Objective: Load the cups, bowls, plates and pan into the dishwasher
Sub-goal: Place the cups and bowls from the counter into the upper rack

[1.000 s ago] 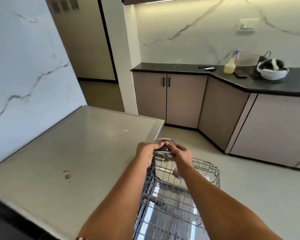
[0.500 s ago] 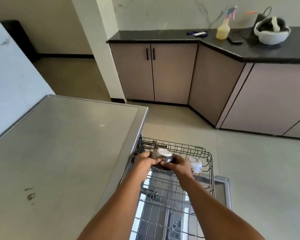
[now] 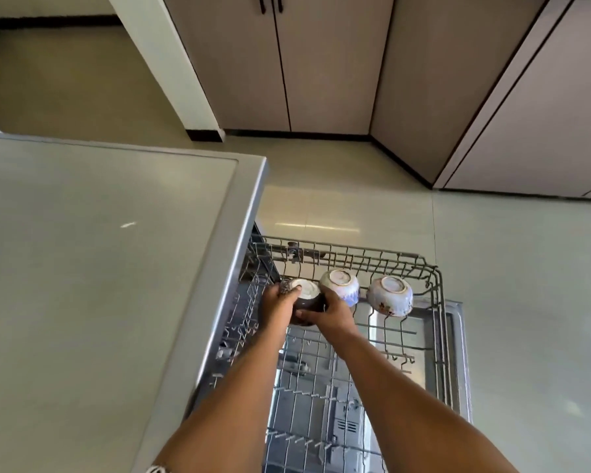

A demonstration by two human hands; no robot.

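Your left hand (image 3: 280, 303) and right hand (image 3: 328, 314) each keep a grip on the dark bowl (image 3: 304, 297), held upside down between them at the far left of the rack (image 3: 435, 278). Two pale bowls (image 3: 340, 286) (image 3: 389, 295) stand inverted just to its right, the nearer touching your right hand. The grey surface (image 3: 99, 268) edge crowds the left.

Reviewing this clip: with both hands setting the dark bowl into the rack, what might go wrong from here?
1. The upside-down dark brown bowl, gripped by the left hand and right hand, sits right beside the inverted white and blue bowl; they may knock together.
2. It goes in at the left edge of the grey wire dishwasher rack, under the grey countertop; seated badly, it might tip on release.
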